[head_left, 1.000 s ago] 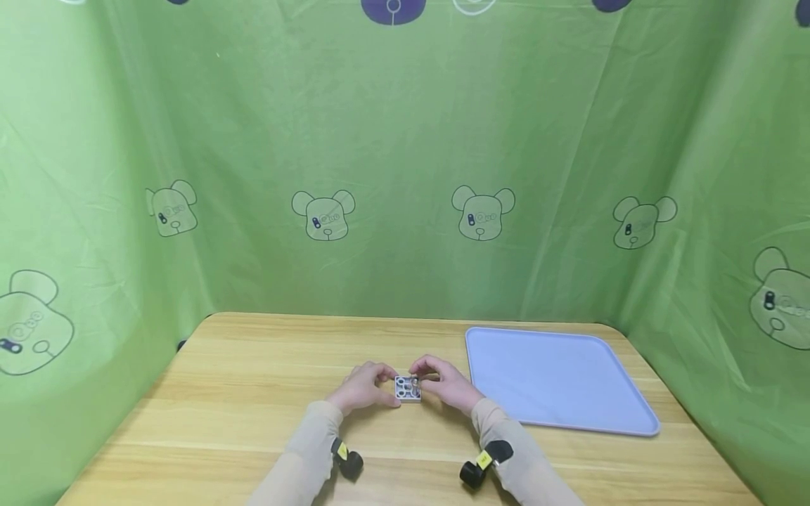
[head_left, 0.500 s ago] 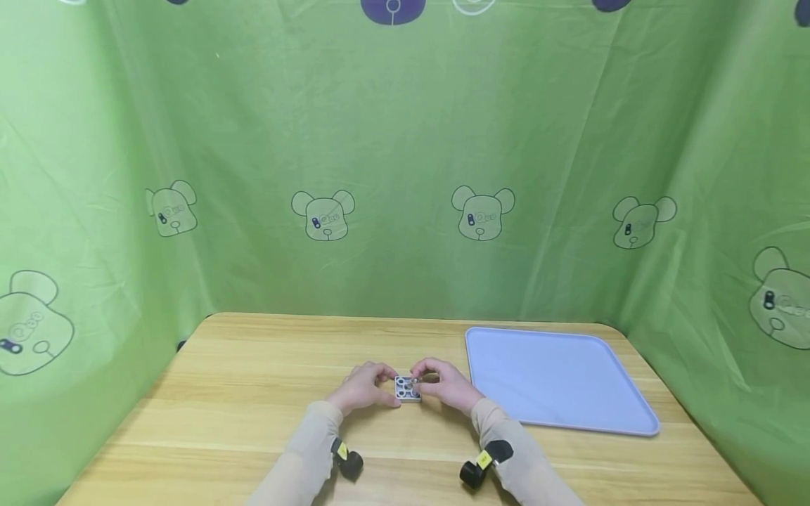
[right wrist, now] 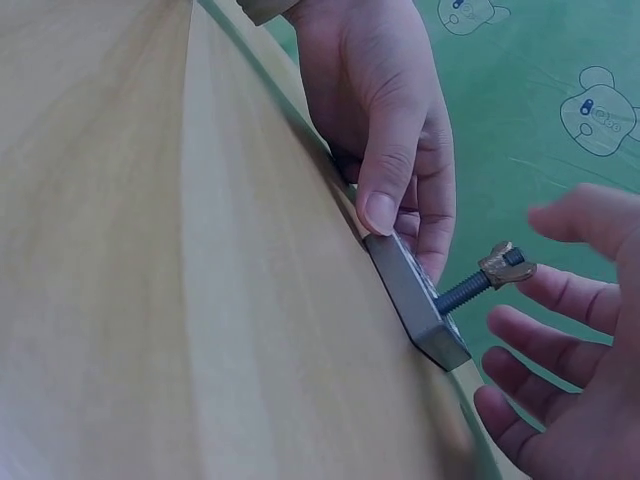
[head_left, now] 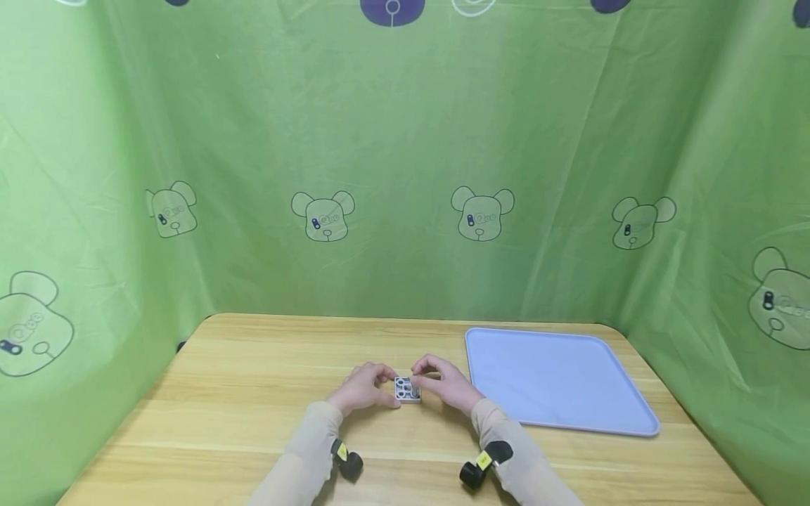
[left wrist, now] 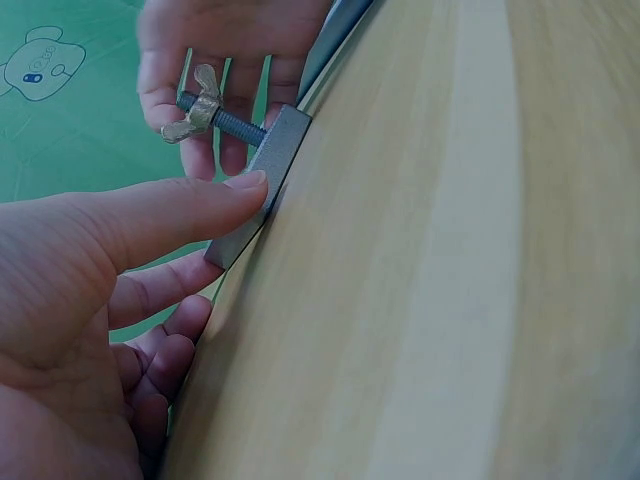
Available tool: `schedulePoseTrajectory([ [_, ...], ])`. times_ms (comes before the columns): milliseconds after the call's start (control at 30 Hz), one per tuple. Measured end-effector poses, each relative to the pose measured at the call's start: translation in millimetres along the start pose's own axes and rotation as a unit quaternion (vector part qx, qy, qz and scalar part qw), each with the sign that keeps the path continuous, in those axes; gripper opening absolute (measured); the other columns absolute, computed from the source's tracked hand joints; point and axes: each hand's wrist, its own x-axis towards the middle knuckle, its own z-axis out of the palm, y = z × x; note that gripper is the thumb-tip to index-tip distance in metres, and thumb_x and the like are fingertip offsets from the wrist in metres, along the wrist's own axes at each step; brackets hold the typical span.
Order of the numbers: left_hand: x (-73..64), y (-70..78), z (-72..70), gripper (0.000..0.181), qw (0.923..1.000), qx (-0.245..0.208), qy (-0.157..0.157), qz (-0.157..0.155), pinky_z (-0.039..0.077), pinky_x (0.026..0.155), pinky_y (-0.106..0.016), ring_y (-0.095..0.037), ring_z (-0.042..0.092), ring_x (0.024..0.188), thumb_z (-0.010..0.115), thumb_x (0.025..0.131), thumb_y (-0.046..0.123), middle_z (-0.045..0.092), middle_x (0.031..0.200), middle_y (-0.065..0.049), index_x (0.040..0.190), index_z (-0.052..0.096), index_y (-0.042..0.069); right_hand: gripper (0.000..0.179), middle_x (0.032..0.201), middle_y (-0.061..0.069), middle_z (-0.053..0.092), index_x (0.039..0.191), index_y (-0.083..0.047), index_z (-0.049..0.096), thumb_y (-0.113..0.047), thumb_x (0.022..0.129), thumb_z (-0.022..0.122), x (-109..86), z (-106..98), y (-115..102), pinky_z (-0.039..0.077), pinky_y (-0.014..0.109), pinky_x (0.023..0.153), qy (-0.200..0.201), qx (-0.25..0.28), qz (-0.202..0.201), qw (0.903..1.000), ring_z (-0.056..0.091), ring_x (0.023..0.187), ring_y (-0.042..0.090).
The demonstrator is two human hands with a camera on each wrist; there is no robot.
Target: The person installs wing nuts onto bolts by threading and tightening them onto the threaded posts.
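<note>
A small square metal block (head_left: 405, 386) with several round holes in its face lies flat on the table. My left hand (head_left: 362, 387) holds the block by its left side, thumb (left wrist: 235, 200) on the near edge. Up from the face stands a threaded bolt (right wrist: 463, 293), and a brass wing nut (right wrist: 505, 265) sits near its free end. Beside the nut is my right hand (head_left: 446, 384), its fingers (right wrist: 575, 297) loosely bent. The index fingertip is at one wing, seemingly touching it; the thumb (right wrist: 590, 215) is apart from the nut.
A pale blue tray (head_left: 557, 379) lies on the wooden table (head_left: 253, 379), just right of my right hand. Green curtains (head_left: 405, 281) with bear prints stand behind and at both sides. A small black camera is strapped to each wrist.
The right thumb and fingertips have shifted slightly around the wing nut, the thumb moving a little forward and left. My left hand and the block have stayed in place.
</note>
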Motion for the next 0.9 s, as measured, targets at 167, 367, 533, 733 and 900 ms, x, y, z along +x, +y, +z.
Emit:
schedulePoseTrajectory([
  [167, 0.2, -0.5, 0.7, 0.052, 1.0000, 0.004, 0.004, 0.001, 0.041, 0.090, -0.048, -0.021, 0.048, 0.101, 0.086, 0.065, 0.028, 0.060, 0.109, -0.004, 0.112, 0.067, 0.017, 0.016, 0.116, 0.018, 0.064, 0.106, 0.002, 0.061, -0.007, 0.094, 0.053, 0.3, -0.7, -2.3, 0.042, 0.051, 0.100, 0.012, -0.007, -0.009, 0.9999, 0.056, 0.113, 0.031],
  [367, 0.3, -0.5, 0.5, 0.052, 1.0000, 0.003, 0.002, 0.001, 0.040, 0.090, -0.048, -0.021, 0.048, 0.101, 0.086, 0.065, 0.028, 0.060, 0.109, -0.004, 0.112, 0.067, 0.018, 0.025, 0.116, 0.023, 0.062, 0.109, 0.005, 0.059, 0.005, 0.085, 0.052, 0.5, 0.2, -0.2, 0.040, 0.059, 0.103, -0.001, -0.009, -0.024, 0.9997, 0.055, 0.115, 0.040],
  [533, 0.2, -0.2, 0.1, 0.051, 1.0000, 0.006, 0.002, 0.002, 0.040, 0.090, -0.047, -0.021, 0.048, 0.101, 0.086, 0.066, 0.029, 0.060, 0.108, -0.003, 0.112, 0.067, 0.018, 0.029, 0.116, 0.018, 0.063, 0.111, 0.000, 0.060, -0.001, 0.082, 0.060, -0.1, 0.0, 1.8, 0.044, 0.054, 0.103, -0.018, -0.007, -0.027, 0.9995, 0.056, 0.115, 0.034],
  [733, -1.0, 1.0, -0.8, 0.051, 1.0000, 0.002, -0.002, 0.001, 0.040, 0.090, -0.047, -0.021, 0.048, 0.102, 0.085, 0.066, 0.028, 0.059, 0.110, -0.004, 0.113, 0.067, 0.018, 0.026, 0.115, 0.015, 0.065, 0.108, -0.004, 0.065, -0.007, 0.082, 0.066, -0.1, -0.3, 2.8, 0.046, 0.052, 0.101, -0.025, -0.003, -0.025, 0.9994, 0.057, 0.113, 0.029],
  [900, -1.7, 1.6, -1.0, 0.052, 1.0000, -0.004, -0.003, 0.000, 0.041, 0.090, -0.048, -0.022, 0.048, 0.103, 0.085, 0.066, 0.028, 0.059, 0.110, -0.004, 0.113, 0.066, 0.017, 0.017, 0.114, 0.018, 0.065, 0.098, -0.003, 0.065, -0.008, 0.082, 0.068, 0.1, 0.4, 3.1, 0.046, 0.052, 0.100, -0.023, -0.004, -0.030, 0.9993, 0.056, 0.111, 0.028],
])
